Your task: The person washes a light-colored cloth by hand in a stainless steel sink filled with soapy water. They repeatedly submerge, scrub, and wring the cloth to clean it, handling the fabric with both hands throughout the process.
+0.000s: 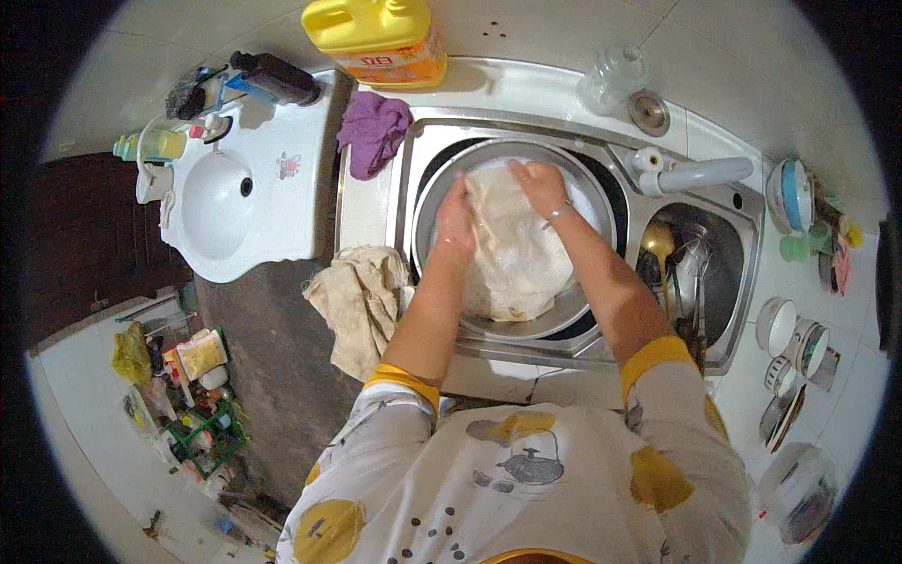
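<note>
A wet cream-coloured cloth point(515, 254) hangs between my hands over a wide round metal basin point(423, 209), its lower part spread inside the basin. White suds show at the basin's right side. My left hand point(457, 221) holds the cloth's upper left edge, its fingers partly behind the fabric. With its fingers curled, my right hand point(539, 188) grips the top right corner; a bracelet circles that wrist. The basin sits in the left bowl of a steel double sink point(609, 350).
Beige cloths point(357, 305) and a purple cloth point(374, 130) lie left of the sink. Behind it stand a yellow jug point(376, 47) and a glass jar point(615, 77). A grey pipe-like spout point(705, 176) borders the right bowl, which holds ladles point(660, 242). Bowls point(776, 325) stand farther right.
</note>
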`<state>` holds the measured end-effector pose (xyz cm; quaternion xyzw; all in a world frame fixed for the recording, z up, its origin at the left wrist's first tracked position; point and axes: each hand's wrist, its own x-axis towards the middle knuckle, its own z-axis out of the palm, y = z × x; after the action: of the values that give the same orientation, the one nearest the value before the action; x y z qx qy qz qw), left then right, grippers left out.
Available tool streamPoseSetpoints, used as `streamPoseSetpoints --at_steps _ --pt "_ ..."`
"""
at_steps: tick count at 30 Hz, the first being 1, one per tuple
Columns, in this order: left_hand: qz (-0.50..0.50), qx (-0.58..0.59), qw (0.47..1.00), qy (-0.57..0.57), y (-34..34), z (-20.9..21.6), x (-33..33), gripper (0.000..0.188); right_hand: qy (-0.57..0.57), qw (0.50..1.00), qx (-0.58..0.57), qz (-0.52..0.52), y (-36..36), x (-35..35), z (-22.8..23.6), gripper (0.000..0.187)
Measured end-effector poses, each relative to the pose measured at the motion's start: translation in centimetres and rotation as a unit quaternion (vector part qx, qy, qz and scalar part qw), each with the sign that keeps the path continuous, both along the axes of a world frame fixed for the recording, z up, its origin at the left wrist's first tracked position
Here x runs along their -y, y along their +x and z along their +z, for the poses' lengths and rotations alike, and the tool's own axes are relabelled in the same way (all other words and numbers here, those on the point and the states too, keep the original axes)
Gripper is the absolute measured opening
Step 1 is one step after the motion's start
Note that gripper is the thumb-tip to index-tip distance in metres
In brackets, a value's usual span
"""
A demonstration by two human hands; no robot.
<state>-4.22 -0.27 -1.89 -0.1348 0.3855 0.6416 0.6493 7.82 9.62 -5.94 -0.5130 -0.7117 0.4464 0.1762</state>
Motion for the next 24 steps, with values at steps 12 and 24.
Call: streamPoseSetpoints --at_steps 12,24 --pt "-0.319 -0.760 0.563 -0.065 -2.3 -10.1 3.9 0.035 -0.074 0.989 0.129 0.019 3.4 0.7 -3.0 0.044" --pt "-0.310 -0.628 0.713 0.038 -2.4 6.9 2.4 0.067 -0.254 0.928 -0.253 0.103 8.9 -1.7 1.6 0.034"
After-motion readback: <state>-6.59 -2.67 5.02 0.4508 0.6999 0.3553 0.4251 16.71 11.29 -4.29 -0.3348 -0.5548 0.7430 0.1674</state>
